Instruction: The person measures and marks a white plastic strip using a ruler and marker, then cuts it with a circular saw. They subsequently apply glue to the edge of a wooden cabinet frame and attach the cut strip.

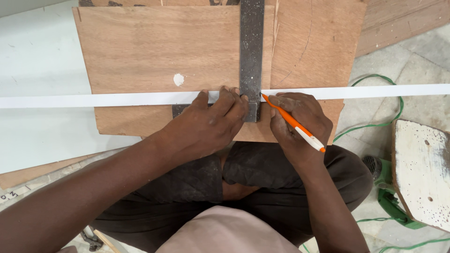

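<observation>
A long white strip [93, 99] lies across a brown plywood board [154, 51]. A dark metal try square [251, 42] stands across the strip, its blade running away from me. My left hand [208, 124] presses down on the square's stock and the strip, fingers spread over both. My right hand [297, 119] holds an orange and white pen [293, 122], its tip touching the strip right beside the square's blade.
A second plywood sheet [323, 42] lies under the first, at the right. A green cable [384, 122] loops over the tiled floor. A worn white stool [422, 173] stands at the right, a green tool [389, 199] beside it. A pale panel [37, 61] lies on the left.
</observation>
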